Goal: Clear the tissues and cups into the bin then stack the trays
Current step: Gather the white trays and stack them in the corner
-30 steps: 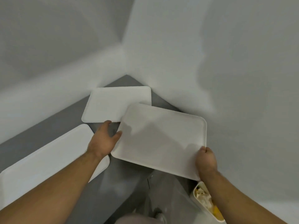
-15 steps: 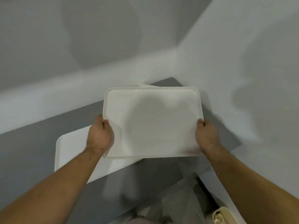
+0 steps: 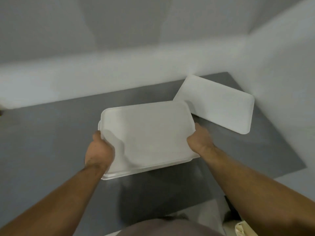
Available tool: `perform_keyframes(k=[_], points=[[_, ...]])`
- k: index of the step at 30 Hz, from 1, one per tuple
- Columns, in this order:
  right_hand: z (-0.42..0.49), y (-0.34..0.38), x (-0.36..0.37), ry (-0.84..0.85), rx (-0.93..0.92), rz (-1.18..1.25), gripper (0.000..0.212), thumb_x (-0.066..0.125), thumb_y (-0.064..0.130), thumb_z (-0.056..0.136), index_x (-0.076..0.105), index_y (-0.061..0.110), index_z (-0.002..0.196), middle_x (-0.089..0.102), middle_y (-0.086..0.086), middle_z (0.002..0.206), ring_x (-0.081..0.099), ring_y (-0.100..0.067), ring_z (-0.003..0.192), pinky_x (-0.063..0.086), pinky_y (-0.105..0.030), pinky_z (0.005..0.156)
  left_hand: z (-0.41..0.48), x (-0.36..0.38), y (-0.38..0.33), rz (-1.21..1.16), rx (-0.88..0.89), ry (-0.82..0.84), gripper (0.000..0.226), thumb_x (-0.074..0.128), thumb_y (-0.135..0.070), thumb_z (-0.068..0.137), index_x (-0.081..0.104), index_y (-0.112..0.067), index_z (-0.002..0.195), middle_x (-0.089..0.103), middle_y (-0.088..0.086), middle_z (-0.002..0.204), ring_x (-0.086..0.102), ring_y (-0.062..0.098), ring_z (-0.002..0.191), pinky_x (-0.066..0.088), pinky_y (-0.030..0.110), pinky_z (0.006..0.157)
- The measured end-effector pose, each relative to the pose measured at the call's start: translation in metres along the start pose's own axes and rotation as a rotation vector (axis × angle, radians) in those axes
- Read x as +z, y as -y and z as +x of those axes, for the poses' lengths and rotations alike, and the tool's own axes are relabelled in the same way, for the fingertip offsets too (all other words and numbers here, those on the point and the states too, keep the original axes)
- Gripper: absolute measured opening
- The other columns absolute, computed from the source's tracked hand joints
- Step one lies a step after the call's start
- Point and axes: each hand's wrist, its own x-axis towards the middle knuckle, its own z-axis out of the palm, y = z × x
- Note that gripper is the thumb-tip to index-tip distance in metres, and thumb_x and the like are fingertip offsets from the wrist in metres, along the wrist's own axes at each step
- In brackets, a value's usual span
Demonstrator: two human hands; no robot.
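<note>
I hold a white tray (image 3: 150, 133) by its two short sides, my left hand (image 3: 98, 152) on the left edge and my right hand (image 3: 199, 140) on the right edge. It lies over another white tray, whose rim (image 3: 109, 177) shows just under its left and front edges. A third white tray (image 3: 218, 104) lies flat at the back right of the grey table (image 3: 51, 142), near the wall corner. No tissues or cups show on the table.
White walls close the table off at the back and right. The table's right edge runs diagonally at the lower right. The rim of a bin (image 3: 245, 229) with crumpled paper shows at the bottom right, beside my right forearm.
The view swung left. I carried the tray leftward from over the far tray and brought it down onto the tray nearer me. Both hands kept their grip.
</note>
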Motion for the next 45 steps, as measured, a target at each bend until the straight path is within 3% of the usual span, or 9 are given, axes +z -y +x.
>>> perform_keyframes(k=[6, 10, 18, 22, 26, 32, 39, 42, 45], points=[[0.001, 0.012, 0.020, -0.023, -0.007, -0.141, 0.052, 0.052, 0.010, 0.081, 0.054, 0.014, 0.133, 0.059, -0.011, 0.126, 0.055, -0.035, 0.118, 0.049, -0.036, 0.096, 0.024, -0.006, 0.016, 0.094, 0.057, 0.071, 0.041, 0.036, -0.009, 0.091, 0.052, -0.012, 0.129, 0.055, 0.022, 0.128, 0.060, 0.049, 0.104, 0.050, 0.054, 0.091], [0.001, 0.012, 0.028, -0.030, -0.004, -0.185, 0.067, 0.050, 0.009, 0.079, 0.045, 0.014, 0.145, 0.059, -0.011, 0.132, 0.053, -0.036, 0.121, 0.045, -0.037, 0.103, 0.032, -0.009, 0.023, 0.075, 0.024, 0.089, 0.046, 0.036, -0.012, 0.087, 0.055, -0.018, 0.128, 0.046, 0.011, 0.136, 0.061, 0.043, 0.096, 0.050, 0.052, 0.086], [-0.001, 0.015, 0.043, -0.024, 0.049, -0.265, 0.071, 0.048, 0.008, 0.093, 0.025, 0.018, 0.159, 0.047, -0.010, 0.149, 0.049, -0.032, 0.131, 0.039, -0.032, 0.108, 0.039, -0.012, 0.033, 0.018, 0.036, 0.156, 0.046, 0.043, -0.010, 0.082, 0.057, -0.025, 0.123, 0.062, 0.009, 0.111, 0.058, 0.032, 0.085, 0.052, 0.044, 0.074], [0.002, 0.017, 0.041, -0.023, 0.052, -0.295, 0.069, 0.049, 0.005, 0.092, 0.029, 0.016, 0.158, 0.051, -0.011, 0.146, 0.052, -0.030, 0.131, 0.040, -0.032, 0.106, 0.042, -0.018, 0.036, -0.058, 0.044, 0.228, 0.041, 0.049, -0.005, 0.076, 0.062, -0.023, 0.110, 0.067, 0.000, 0.095, 0.064, 0.028, 0.083, 0.054, 0.039, 0.068], [0.004, 0.015, 0.036, -0.039, 0.031, -0.383, 0.053, 0.049, 0.005, 0.090, 0.050, 0.017, 0.142, 0.055, -0.009, 0.137, 0.057, -0.030, 0.118, 0.048, -0.033, 0.093, 0.046, -0.021, 0.038, -0.081, 0.018, 0.231, 0.035, 0.051, -0.002, 0.078, 0.057, -0.025, 0.104, 0.061, -0.009, 0.085, 0.057, 0.014, 0.072, 0.044, 0.029, 0.058], [0.003, 0.009, 0.033, 0.003, 0.039, -0.490, 0.068, 0.046, 0.008, 0.094, 0.028, 0.023, 0.157, 0.042, -0.010, 0.147, 0.055, -0.031, 0.122, 0.047, -0.038, 0.099, 0.047, -0.023, 0.034, -0.032, 0.069, 0.280, 0.030, 0.054, 0.004, 0.078, 0.059, -0.026, 0.083, 0.063, -0.007, 0.077, 0.061, 0.017, 0.071, 0.044, 0.028, 0.056], [0.000, 0.006, 0.026, 0.014, 0.015, -0.346, 0.065, 0.046, 0.006, 0.094, 0.036, 0.026, 0.155, 0.050, -0.010, 0.142, 0.055, -0.030, 0.123, 0.044, -0.033, 0.102, 0.053, -0.023, 0.023, 0.024, 0.040, 0.313, 0.028, 0.058, 0.004, 0.081, 0.058, -0.009, 0.106, 0.066, 0.011, 0.096, 0.061, 0.033, 0.083, 0.052, 0.041, 0.071], [-0.005, 0.001, 0.017, 0.006, -0.014, -0.144, 0.050, 0.050, 0.013, 0.089, 0.058, 0.029, 0.136, 0.067, -0.005, 0.122, 0.063, -0.028, 0.109, 0.051, -0.036, 0.095, 0.052, -0.021, 0.011, 0.130, 0.024, 0.290, 0.048, 0.058, 0.001, 0.080, 0.050, 0.001, 0.128, 0.059, 0.024, 0.121, 0.060, 0.046, 0.106, 0.054, 0.053, 0.088], [-0.006, -0.017, 0.000, -0.043, 0.018, -0.048, 0.042, 0.058, 0.020, 0.090, 0.063, 0.027, 0.131, 0.071, 0.000, 0.117, 0.065, -0.024, 0.109, 0.050, -0.030, 0.096, 0.040, -0.014, -0.005, 0.233, 0.136, 0.208, 0.075, 0.067, -0.009, 0.076, 0.034, -0.002, 0.144, 0.042, 0.022, 0.142, 0.044, 0.048, 0.125, 0.042, 0.059, 0.105]])
